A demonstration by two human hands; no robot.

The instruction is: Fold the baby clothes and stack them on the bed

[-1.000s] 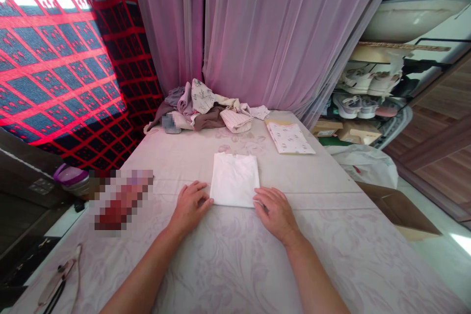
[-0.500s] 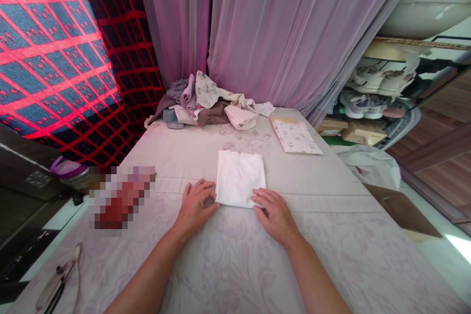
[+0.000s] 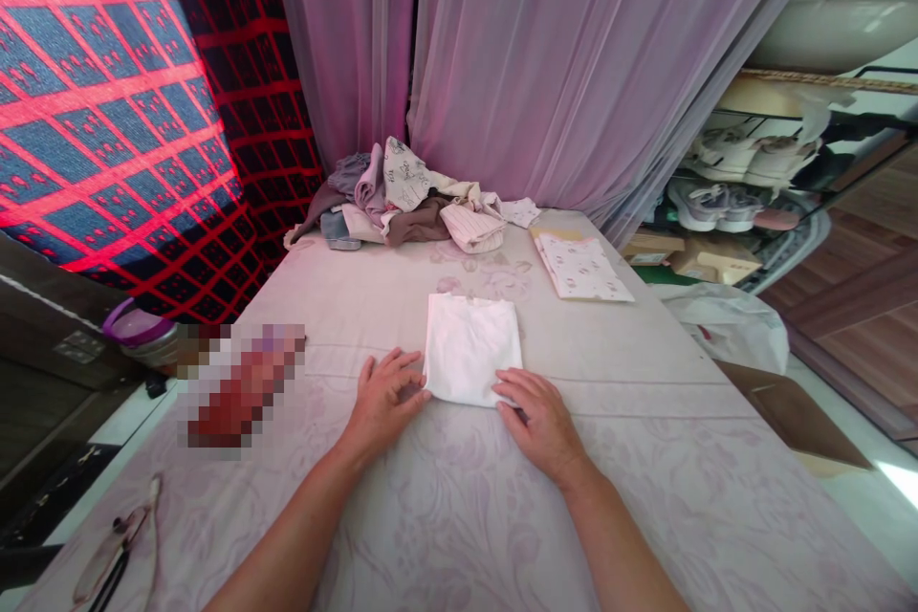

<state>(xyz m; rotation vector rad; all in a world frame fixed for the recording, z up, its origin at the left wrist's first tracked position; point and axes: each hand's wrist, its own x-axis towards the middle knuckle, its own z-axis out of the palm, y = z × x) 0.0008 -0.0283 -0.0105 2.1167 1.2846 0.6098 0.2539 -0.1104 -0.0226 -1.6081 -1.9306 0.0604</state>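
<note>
White folded cloth (image 3: pixel 473 347) lies flat in the middle of the bed (image 3: pixel 645 497), on the pale flowered sheet. From the head view, left hand (image 3: pixel 382 399) touches its near left corner with fingers loosely bent, holding nothing firmly. Right hand (image 3: pixel 543 418) rests flat at the near right corner, fingertips on the edge. At the far end a pile of clothes (image 3: pixel 408 206) lies near the curtain (image 3: pixel 545 57). A folded printed cloth (image 3: pixel 582 268) lies at far right, well apart
</note>
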